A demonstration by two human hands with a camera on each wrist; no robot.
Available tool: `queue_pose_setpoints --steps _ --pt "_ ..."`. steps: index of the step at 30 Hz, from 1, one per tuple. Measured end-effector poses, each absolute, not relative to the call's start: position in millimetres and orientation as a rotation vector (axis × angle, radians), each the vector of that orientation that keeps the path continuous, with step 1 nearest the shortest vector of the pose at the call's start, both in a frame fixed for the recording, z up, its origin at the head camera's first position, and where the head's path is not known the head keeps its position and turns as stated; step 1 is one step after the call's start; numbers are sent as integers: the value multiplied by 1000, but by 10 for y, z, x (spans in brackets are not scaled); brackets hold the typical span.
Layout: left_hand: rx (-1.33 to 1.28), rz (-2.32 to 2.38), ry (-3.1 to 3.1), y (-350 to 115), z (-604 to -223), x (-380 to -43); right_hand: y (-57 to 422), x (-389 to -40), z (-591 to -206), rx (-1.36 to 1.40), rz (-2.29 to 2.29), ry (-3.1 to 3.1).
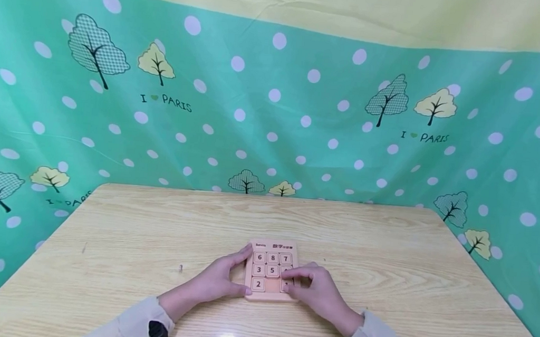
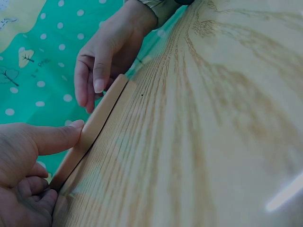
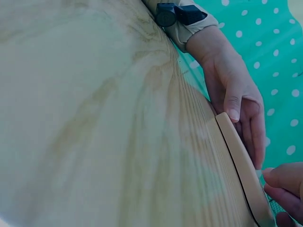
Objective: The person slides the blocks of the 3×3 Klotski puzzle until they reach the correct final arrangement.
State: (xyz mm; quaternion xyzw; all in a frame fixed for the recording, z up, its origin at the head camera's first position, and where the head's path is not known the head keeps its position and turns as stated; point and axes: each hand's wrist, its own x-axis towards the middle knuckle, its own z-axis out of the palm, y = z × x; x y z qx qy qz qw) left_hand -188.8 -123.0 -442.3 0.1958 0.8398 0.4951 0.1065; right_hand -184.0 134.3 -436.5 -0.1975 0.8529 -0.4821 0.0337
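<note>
pale sleeves (image 1: 122,323) lie nearest, and beyond them a pink number puzzle (image 1: 271,298) rests flat on the wooden table (image 1: 364,239). the left hand (image 1: 216,278) spreads thumb and forefinger against its left edge; the right hand (image 1: 319,291) has thumb and forefinger slightly apart over the right-hand tiles (image 1: 285,258). it looks light, stiff and a bit slippery, so best steadied by its side edges.

I see a pink number puzzle (image 1: 272,285) lying flat on the surface (image 1: 151,222). Its top row reads 6, 8, 7; the middle starts 3, 5; below, 2 sits left of a vacant slot.
</note>
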Motion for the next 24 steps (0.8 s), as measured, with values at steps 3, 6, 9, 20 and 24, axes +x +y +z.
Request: queue_pose_setpoints --steps 3,6,9,20,24 --pt "576 1460 2471 -1229 -4420 -1885 1398 -1836 -4370 -597 -1491 2624" --pt "576 1465 2463 -1230 -4415 -1882 1445 -1836 -4381 -572 -1511 2614" --pt "571 1465 2461 -1233 -4413 -1882 1478 -1831 -4384 -531 -1532 2605" --pt "575 1469 2459 -1230 -4438 -1891 1494 -1826 -4427 -553 -1444 2722" --pt "573 1473 2458 -1225 -4440 -1889 1477 -1818 -4422 -556 -1438 2737"
